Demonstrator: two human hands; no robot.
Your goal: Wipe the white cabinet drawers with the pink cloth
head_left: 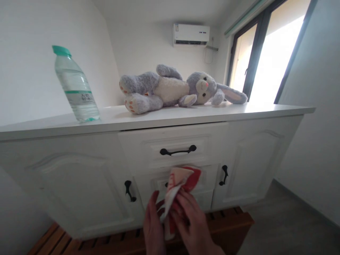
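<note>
A red-and-cream cloth [180, 184] sits low in the middle of the frame, bunched between both hands in front of the lower drawer [183, 187] of a white cabinet [79, 184]. The right hand [192, 221] closes its fingers over the cloth's lower folds; the left hand [152, 225] presses its thumb and fingers against the cloth's left edge, so both grip it. The upper flap stands loose and partly covers the lower drawer's black handle [166, 184].

To handle the cloth well here, it seems best to keep the pinch on the edges rather than the wad, so the fabric can spread flat without slipping.

Above it, the upper drawer's handle [177, 151] is clear. On the cabinet top, at centre, lies a grey plush rabbit [172, 88] on its side; at upper left stands a water bottle [75, 85] with a green cap. An air conditioner [190, 34] hangs on the far wall.
</note>
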